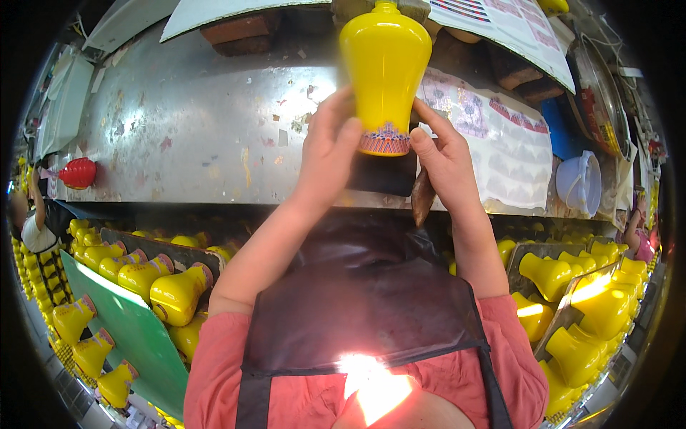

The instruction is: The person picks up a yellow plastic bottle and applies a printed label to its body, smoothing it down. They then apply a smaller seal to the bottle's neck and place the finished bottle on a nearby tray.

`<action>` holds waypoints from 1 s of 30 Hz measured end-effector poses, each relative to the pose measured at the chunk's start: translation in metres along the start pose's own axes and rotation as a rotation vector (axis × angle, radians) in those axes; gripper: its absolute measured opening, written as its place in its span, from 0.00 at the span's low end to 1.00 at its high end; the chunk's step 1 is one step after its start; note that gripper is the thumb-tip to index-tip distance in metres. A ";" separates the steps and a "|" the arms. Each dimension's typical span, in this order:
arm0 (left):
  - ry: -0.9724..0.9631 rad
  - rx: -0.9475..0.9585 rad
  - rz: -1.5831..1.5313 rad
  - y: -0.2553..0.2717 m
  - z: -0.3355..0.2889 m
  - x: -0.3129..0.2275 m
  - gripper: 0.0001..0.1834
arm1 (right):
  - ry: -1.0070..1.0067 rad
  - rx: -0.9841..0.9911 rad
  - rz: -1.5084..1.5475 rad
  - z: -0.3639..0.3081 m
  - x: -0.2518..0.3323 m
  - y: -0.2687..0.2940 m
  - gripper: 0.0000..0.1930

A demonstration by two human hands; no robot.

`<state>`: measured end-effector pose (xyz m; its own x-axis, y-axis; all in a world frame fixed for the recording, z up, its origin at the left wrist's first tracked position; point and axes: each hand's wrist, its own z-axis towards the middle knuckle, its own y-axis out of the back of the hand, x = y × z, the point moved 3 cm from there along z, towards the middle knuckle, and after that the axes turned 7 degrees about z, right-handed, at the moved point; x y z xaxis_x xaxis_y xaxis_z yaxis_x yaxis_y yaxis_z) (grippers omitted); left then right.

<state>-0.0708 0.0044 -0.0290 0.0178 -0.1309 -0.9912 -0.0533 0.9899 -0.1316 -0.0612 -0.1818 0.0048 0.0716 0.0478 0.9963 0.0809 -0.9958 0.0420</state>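
Note:
A glossy yellow vase [386,68] lies over the metal bench, its neck pointing away from me and its foot toward me. A blue and pink patterned band [386,137] rings the foot end. My left hand [330,143] grips the vase's left side, fingers partly hidden behind it. From the right, my right hand [444,146] holds the lower part, thumb beside the band. A brown, tapered, blade-like tool [423,199] sticks out beneath my right palm; how it is held is hidden. Under the foot is a dark pad [386,177].
Printed pattern sheets [511,157] cover the bench to the right, beside a white bucket [580,183]. A red container [77,173] stands far left. Bricks [239,32] prop a raised board. Yellow vases fill racks on both sides, with a green board [121,314] at left. Other people work at both edges.

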 end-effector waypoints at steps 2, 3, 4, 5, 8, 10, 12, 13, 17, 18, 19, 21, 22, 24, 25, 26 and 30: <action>-0.002 0.009 0.062 0.001 0.000 0.000 0.35 | -0.025 0.014 -0.058 -0.001 0.000 0.001 0.35; -0.013 0.017 0.120 0.001 -0.001 -0.001 0.35 | -0.008 0.010 -0.121 -0.002 0.002 0.001 0.36; -0.024 0.023 0.166 0.002 0.000 -0.002 0.35 | -0.002 0.003 -0.184 -0.002 0.003 0.001 0.36; -0.041 0.022 0.207 0.002 -0.001 -0.003 0.37 | -0.005 0.002 -0.225 -0.003 0.005 0.001 0.37; -0.043 0.019 0.214 0.002 -0.001 -0.005 0.37 | -0.036 -0.003 -0.194 -0.004 0.009 0.000 0.38; -0.059 0.019 0.221 0.001 0.000 -0.006 0.37 | -0.041 0.009 -0.226 -0.004 0.011 0.000 0.37; -0.051 0.025 0.246 0.002 -0.001 -0.005 0.37 | -0.014 0.009 -0.243 -0.003 0.012 0.000 0.36; -0.058 0.020 0.251 0.002 -0.001 -0.004 0.37 | -0.007 0.022 -0.247 -0.003 0.012 0.001 0.36; -0.079 0.005 0.261 0.003 -0.001 0.001 0.38 | -0.022 0.047 -0.236 -0.002 0.010 0.002 0.36; -0.075 0.007 0.243 0.003 -0.001 0.002 0.38 | -0.029 0.059 -0.225 -0.002 0.009 0.002 0.37; -0.086 0.004 0.256 0.003 -0.001 0.003 0.38 | -0.027 0.048 -0.227 -0.002 0.009 0.003 0.37; -0.083 0.007 0.235 0.003 -0.001 0.003 0.39 | -0.010 0.067 -0.226 -0.002 0.008 0.004 0.36; -0.087 0.004 0.243 0.003 -0.001 0.003 0.38 | -0.026 0.048 -0.234 -0.002 0.006 0.004 0.37; -0.092 0.007 0.233 0.002 -0.002 0.001 0.38 | 0.007 0.045 -0.229 -0.003 0.004 0.004 0.37; -0.089 -0.001 0.250 0.002 -0.001 0.001 0.38 | -0.012 0.043 -0.248 -0.003 0.003 0.003 0.35; -0.088 -0.007 0.268 0.002 -0.001 0.001 0.38 | 0.008 0.042 -0.255 -0.003 0.002 0.003 0.34; -0.085 -0.023 0.300 0.002 0.000 0.000 0.38 | -0.139 -0.011 -0.085 0.005 0.003 0.014 0.22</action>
<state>-0.0705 0.0062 -0.0295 0.0812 0.1734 -0.9815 -0.0912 0.9819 0.1660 -0.0545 -0.1950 0.0082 0.2017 0.1419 0.9691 0.0817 -0.9884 0.1277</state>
